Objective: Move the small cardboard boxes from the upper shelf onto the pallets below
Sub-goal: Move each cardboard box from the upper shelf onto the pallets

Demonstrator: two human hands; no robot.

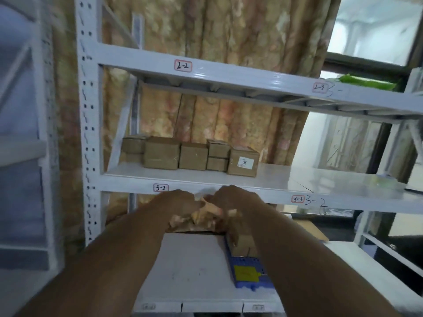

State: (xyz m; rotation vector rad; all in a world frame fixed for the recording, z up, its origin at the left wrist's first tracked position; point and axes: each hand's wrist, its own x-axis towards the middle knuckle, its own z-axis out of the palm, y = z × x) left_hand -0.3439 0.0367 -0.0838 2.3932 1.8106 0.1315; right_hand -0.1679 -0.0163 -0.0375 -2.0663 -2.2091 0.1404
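My left hand (pixel 180 203) and right hand (pixel 231 202) meet just below the shelf edge tagged 3-2 (pixel 161 187), fingers curled around blurred cardboard (pixel 201 219); I cannot tell whether it is one box or several. Above, the small cardboard boxes (pixel 190 155) sit in a row at the left of the shelf (pixel 274 179), touching one another, two stacked, the rightmost box (pixel 243 161) bearing a white label. I judge them light, stiff and easily dented, best gripped across opposite side faces. A blue tray (pixel 248 271) lies on the lower shelf beneath my right forearm.
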